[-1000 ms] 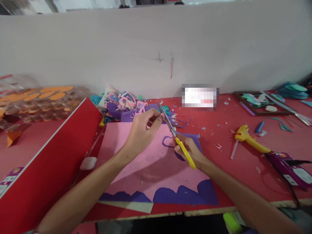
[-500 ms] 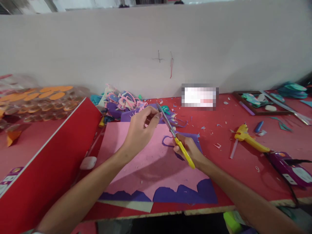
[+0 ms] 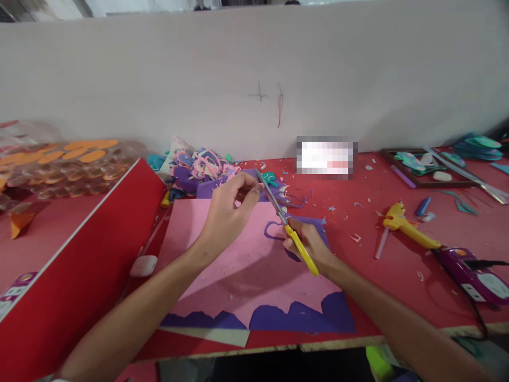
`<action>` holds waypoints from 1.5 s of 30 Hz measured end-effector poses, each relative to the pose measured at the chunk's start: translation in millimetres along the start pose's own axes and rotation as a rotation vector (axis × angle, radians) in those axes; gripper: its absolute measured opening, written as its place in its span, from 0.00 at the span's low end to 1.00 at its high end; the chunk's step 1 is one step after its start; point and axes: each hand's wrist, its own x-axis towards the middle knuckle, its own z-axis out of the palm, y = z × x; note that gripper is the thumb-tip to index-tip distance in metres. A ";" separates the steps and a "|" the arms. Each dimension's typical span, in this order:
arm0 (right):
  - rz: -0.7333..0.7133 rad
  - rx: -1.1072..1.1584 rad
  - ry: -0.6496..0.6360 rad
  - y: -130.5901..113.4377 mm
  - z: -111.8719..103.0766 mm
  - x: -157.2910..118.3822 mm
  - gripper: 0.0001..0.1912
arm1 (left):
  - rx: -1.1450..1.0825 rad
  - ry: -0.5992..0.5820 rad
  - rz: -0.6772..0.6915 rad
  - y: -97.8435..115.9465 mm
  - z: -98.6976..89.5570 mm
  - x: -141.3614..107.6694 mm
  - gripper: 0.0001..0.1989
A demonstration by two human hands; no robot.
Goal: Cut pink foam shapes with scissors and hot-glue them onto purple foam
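Note:
My right hand (image 3: 306, 237) is closed on yellow-handled scissors (image 3: 303, 252), whose blades point up and to the left. At the blades' far end, my left hand (image 3: 237, 204) is pinched; whatever lies between its fingertips is too small to make out. Beneath both hands a pink foam sheet (image 3: 238, 276) with a jagged front edge lies over a purple sheet (image 3: 294, 318). A thin purple loop of foam (image 3: 272, 230) shows beside the scissors, and a small teal cut-out (image 3: 269, 179) lies just beyond the blades.
A heap of foam scraps (image 3: 202, 164) sits at the back. To the right are a yellow glue gun (image 3: 409, 225), a purple power strip (image 3: 473, 273) and a dark tray (image 3: 429, 180). A red panel (image 3: 87, 254) stands on the left, with a white case (image 3: 143, 266) beside it.

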 end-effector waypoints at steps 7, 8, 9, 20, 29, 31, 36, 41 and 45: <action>0.004 -0.032 0.015 3.3 -0.2 0.2 0.26 | 0.014 0.033 -0.015 2.6 -1.8 0.2 0.07; 0.001 -0.040 0.020 2.5 -0.2 0.3 0.26 | 0.014 0.033 -0.013 2.7 -2.2 -0.1 0.07; -0.003 -0.040 0.024 1.5 -0.1 0.4 0.26 | 0.014 0.033 -0.011 2.8 -2.4 -0.4 0.07; 0.008 0.047 0.046 -7.6 1.4 1.3 0.23 | -0.003 0.013 -0.005 2.3 -0.8 -0.6 0.08; 0.048 0.057 0.008 -17.0 -0.5 0.4 0.20 | -0.001 0.027 -0.026 0.3 -1.3 -0.8 0.10; 0.052 0.050 0.003 -16.0 -0.9 0.0 0.21 | 0.000 0.029 -0.028 -0.2 -1.4 -0.8 0.10; 0.032 0.013 0.019 -10.5 0.3 0.4 0.24 | -0.011 0.045 -0.032 1.4 -2.9 -0.1 0.09; -0.013 -0.004 0.086 -5.0 0.7 -0.6 0.27 | 0.010 0.029 -0.028 -5.1 -3.2 3.5 0.09; -0.012 0.003 0.142 0.0 -3.5 -0.4 0.32 | 0.056 -0.222 -0.075 -24.1 6.4 4.7 0.07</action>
